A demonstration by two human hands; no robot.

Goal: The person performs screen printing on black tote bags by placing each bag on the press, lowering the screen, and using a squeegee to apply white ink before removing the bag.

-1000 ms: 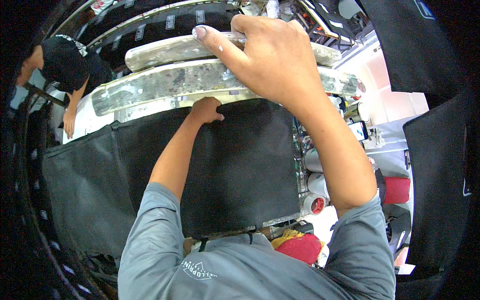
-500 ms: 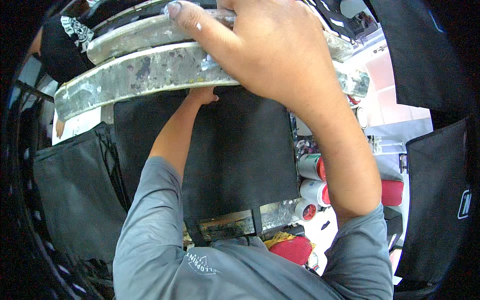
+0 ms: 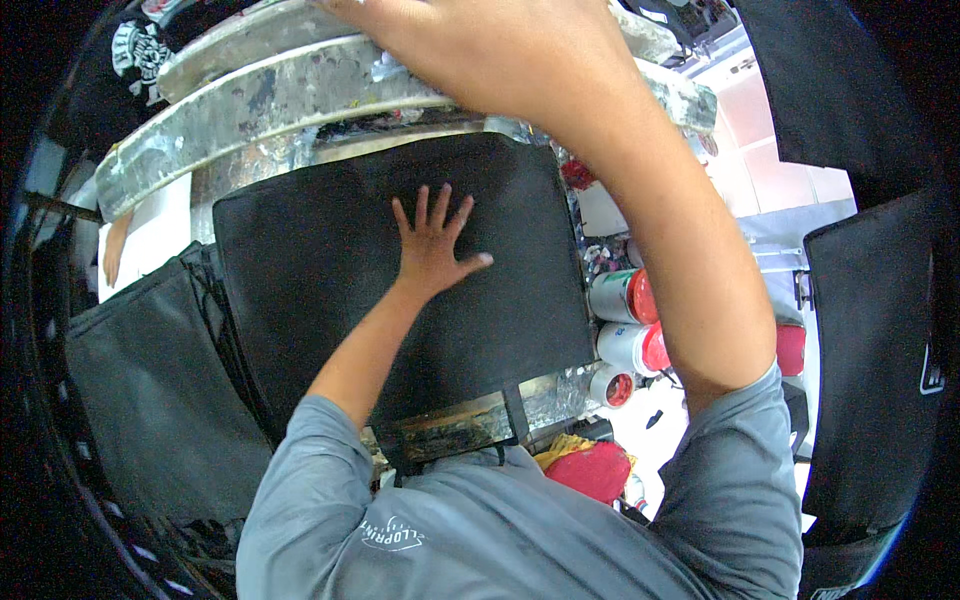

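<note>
My left hand (image 3: 432, 245) lies flat with fingers spread on a black fabric bag (image 3: 330, 250) stretched over a platen. My right hand (image 3: 500, 50) is raised close to the camera and rests on a paint-smeared metal screen frame (image 3: 250, 100) that arches above the bag's far edge. Its fingers are partly cut off by the top of the picture, so their grip on the frame is unclear. A black strap (image 3: 515, 415) hangs from the bag's near edge over the stained platen front (image 3: 450, 425).
More black bags hang at the left (image 3: 150, 390) and the right (image 3: 870, 350). White ink tubs with red lids (image 3: 625, 300) stand to the right of the platen. A red rag (image 3: 595, 470) lies below them. Another person's arm (image 3: 112, 250) shows at far left.
My left hand came off the bag's far edge and now lies flat on its middle. The screen frame and my right hand sit closer and higher in view.
</note>
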